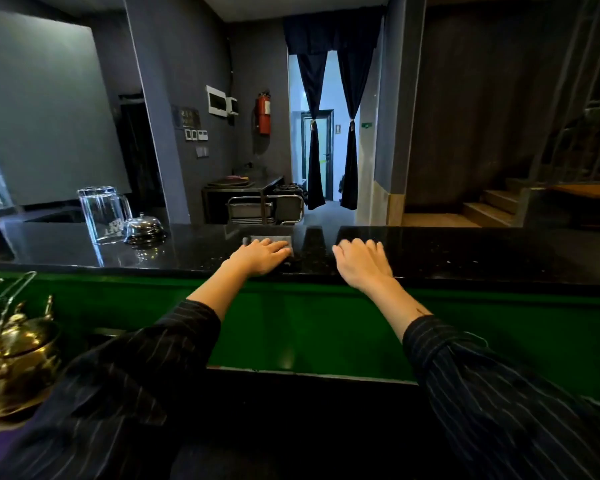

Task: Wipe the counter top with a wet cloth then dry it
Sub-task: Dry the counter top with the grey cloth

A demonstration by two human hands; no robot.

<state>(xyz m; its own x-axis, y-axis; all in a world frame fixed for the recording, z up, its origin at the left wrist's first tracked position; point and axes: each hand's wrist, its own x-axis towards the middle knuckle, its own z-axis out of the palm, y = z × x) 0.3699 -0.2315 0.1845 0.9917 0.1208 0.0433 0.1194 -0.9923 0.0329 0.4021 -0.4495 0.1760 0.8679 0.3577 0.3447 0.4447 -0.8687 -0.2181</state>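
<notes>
Here, left hand (260, 255) fingers flat on grey cloth (271, 237), right hand (361, 261) fingers relaxed on black counter (465, 251)

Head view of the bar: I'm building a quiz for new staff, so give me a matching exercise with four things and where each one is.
Things:
1. grey folded cloth
2. clear glass jug
3. red fire extinguisher
4. right hand

Places:
A. hung on the grey wall
B. resting on the black stone counter top, holding nothing
C. beside the silver dome bell
D. under the left hand

Pairs: 1-D, 2-C, 3-A, 4-B.
</notes>
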